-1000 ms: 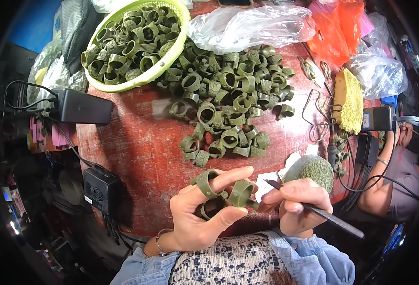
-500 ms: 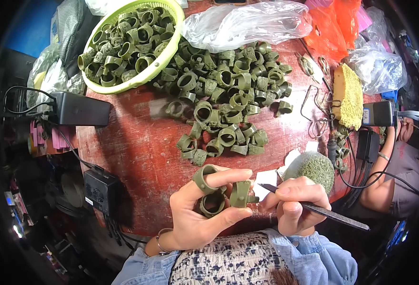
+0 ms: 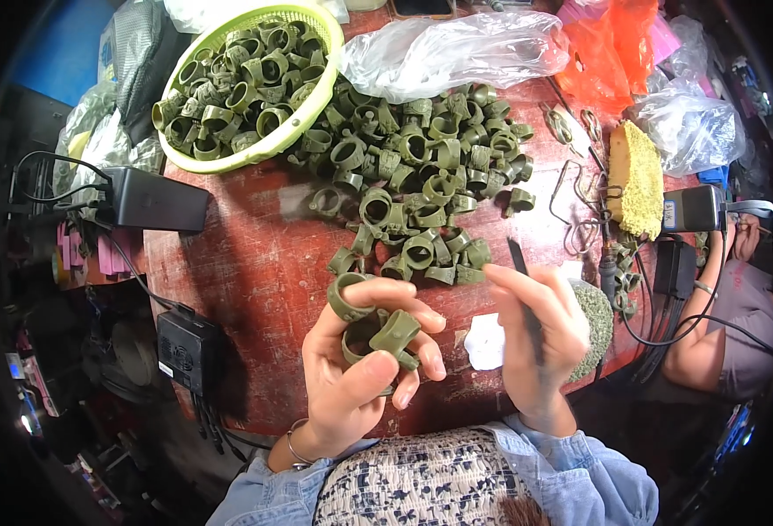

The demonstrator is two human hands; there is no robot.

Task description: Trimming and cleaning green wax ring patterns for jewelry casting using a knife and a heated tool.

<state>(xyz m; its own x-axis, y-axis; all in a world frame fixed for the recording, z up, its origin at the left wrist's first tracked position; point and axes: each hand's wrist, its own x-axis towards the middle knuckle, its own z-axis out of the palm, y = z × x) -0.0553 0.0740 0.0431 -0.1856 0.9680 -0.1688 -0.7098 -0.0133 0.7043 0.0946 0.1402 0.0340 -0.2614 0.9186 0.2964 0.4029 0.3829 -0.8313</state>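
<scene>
My left hand is closed around several green rings with flat tops. One ring sits around the index finger. A second ring rests tilted between the thumb and the fingers, and another lies behind it, partly covered. My right hand is raised to the right, apart from the rings. It grips a slim dark hand tool, whose tip points up past the fingers; its lower part is blurred. Beyond the hands, a loose pile of similar green rings spreads over the red table.
A yellow-green basket of rings stands at the far left of the table. At the right are a yellow sponge, bent wires and cables, and a green textured pad. Another person's arm is beyond the right edge.
My right hand has pulled away from the rings and lifted, and the tool has swung to point upward. My left fingers have curled in and the held ring has turned.
</scene>
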